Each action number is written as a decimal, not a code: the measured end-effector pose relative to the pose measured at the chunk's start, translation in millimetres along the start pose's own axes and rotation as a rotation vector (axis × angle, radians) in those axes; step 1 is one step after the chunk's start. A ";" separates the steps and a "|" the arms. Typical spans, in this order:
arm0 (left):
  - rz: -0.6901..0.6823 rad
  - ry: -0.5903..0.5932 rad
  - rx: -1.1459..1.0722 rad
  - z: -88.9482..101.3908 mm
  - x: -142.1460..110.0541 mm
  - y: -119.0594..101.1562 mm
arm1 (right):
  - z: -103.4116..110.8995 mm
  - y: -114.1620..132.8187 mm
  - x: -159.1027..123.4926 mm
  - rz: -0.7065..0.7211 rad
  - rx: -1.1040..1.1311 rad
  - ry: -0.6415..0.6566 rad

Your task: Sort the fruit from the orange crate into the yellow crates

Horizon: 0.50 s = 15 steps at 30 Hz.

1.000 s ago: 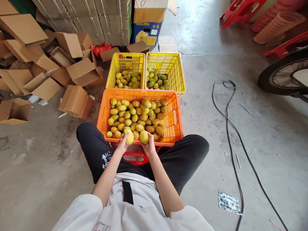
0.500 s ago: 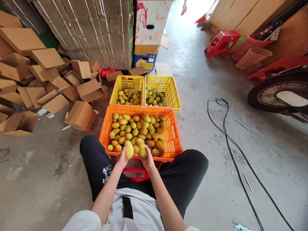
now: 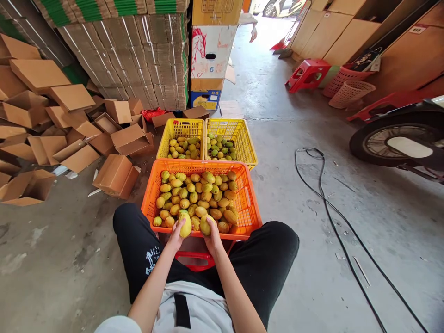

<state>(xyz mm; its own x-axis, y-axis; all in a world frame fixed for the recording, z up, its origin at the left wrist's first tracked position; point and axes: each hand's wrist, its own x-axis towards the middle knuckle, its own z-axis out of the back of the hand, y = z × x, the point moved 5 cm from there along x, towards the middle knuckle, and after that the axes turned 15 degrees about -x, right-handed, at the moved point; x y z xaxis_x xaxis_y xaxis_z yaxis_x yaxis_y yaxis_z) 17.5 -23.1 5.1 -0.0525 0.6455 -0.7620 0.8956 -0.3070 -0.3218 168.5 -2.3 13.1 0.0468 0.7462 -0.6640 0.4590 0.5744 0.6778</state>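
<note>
My left hand (image 3: 176, 237) is closed around an oval yellow fruit (image 3: 185, 225). In my right hand (image 3: 212, 235) is another oval fruit, yellow-green (image 3: 206, 225). Both are held side by side, a little apart, over the near rim of an orange plastic crate (image 3: 248, 226). Several similar fruits (image 3: 194, 189), yellow, green and brownish, lie in that crate, mostly at its left and middle. I cannot tell the exact kind of fruit.
Behind stand two yellow crates, left (image 3: 163, 138) and right (image 3: 249, 143), with more fruit. Cardboard boxes (image 3: 118, 178) litter the floor at left, before stacked flat cartons (image 3: 138, 60). At right are a black cable (image 3: 326, 203), a wheel (image 3: 378, 138) and a red stool (image 3: 308, 74). Another person's hand (image 3: 254, 33) shows at back.
The view has tilted up, so the scene sits lower and more of the background shows. My right hand's fruit has turned slightly; both hands keep their fruit.
</note>
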 end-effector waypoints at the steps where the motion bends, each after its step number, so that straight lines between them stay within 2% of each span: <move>1: -0.003 0.005 0.014 -0.4 0.0 -0.7 | -0.3 0.9 -0.2 -0.006 0.015 0.001; 15: -0.019 -0.029 -0.069 0.9 3.3 -0.6 | 4.0 -7.7 1.1 -0.179 0.057 -0.007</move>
<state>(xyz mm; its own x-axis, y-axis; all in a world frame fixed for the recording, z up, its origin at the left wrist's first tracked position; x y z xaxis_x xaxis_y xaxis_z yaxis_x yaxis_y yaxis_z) 16.4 -21.4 2.2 -0.0817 0.6302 -0.7721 0.9227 -0.2450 -0.2976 168.5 -7.3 5.9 -0.0339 0.6312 -0.7749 0.5098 0.6778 0.5298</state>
